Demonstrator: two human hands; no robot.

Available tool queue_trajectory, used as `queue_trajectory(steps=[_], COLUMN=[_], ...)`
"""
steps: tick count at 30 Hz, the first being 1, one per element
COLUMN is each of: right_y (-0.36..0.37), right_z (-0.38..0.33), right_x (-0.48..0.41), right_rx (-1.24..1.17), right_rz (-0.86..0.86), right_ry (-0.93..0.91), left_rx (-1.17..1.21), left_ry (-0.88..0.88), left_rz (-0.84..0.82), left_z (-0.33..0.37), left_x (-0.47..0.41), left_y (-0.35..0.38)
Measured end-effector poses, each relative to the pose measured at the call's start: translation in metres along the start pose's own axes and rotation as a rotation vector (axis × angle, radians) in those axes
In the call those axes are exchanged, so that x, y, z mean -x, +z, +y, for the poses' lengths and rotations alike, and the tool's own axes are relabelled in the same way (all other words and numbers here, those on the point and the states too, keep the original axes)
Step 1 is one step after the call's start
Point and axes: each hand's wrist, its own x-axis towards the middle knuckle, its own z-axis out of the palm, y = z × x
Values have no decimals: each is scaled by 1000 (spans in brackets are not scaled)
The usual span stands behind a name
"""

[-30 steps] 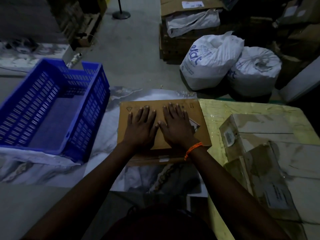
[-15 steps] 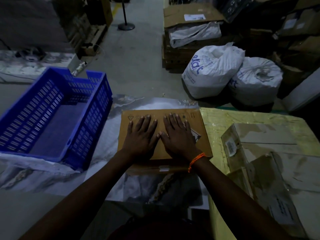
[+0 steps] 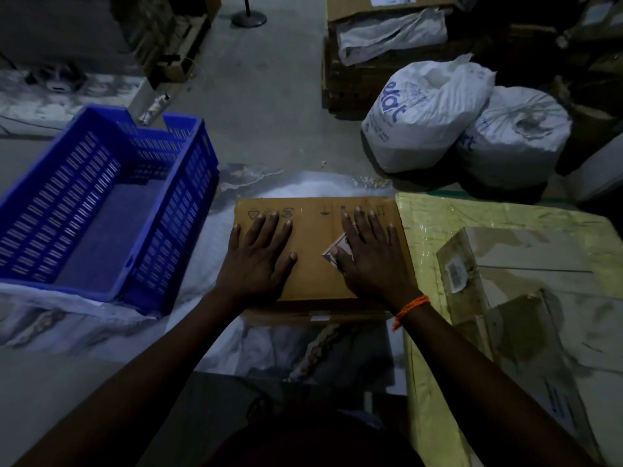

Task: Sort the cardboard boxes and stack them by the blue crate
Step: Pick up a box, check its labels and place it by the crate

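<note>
Head view: both hands lie flat on the top of a brown box (image 3: 317, 251) in the middle of the picture. The left hand (image 3: 258, 261) presses on its left half and the right hand (image 3: 372, 264) on its right half, partly over a white label. The fingers (image 3: 266, 224) are spread and straight, so neither grip is clenched and neither grasps anything; the palms only rest on the cardboard. An orange band (image 3: 409, 310) is on the right wrist.

The box sits on a marbled sheet (image 3: 215, 251) on the floor. The blue crate (image 3: 188, 210) is at 9 o'clock from it, near but not touching, and looks empty. Under the box's near edge a second cardboard layer seems to show, so this may be the top of a small stack, but the dim light does not let me be sure.

At 3 o'clock, more boxes (image 3: 526, 264) lie on a yellow surface (image 3: 448, 224), some tilted. At 1 o'clock, two white sacks (image 3: 428, 119) stand on the floor.

My judgement: one box is placed by the crate, and the ones at the right are not yet sorted, so most of the work is left.
</note>
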Motion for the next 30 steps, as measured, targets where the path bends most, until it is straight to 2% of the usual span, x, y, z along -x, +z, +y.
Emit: queue_trajectory(steps=[7, 11, 13, 15, 17, 19, 24, 27, 30], right_y=[-2, -7, -10, -14, -26, -39, -55, -63, -67], right_z=[0, 2, 9, 19, 24, 25, 33, 37, 35], right_x=[-1, 0, -3, -11, -19, -25, -32, -27, -13], right_rx=[-20, -167, -248, -385, -623, -788, -887, -883, -884], right_rz=[10, 121, 193, 188, 185, 177, 253, 303, 356], right_ry=[9, 103, 208, 350, 439, 484, 543, 543, 504], left_rx=[20, 107, 215, 418, 651, 762, 925, 923, 923], left_ry=[-2, -106, -227, -364, -437, -465, -385, -330, -304], left_rz=[10, 101, 152, 171, 186, 198, 288, 356, 347], left_z=[3, 7, 6, -3, -10, -10, -4, -14, -24], left_x=[1, 6, 4, -1, -6, -6, -10, -18, -14], left_y=[-4, -9, -11, -11, -18, -27, -43, -52, -50])
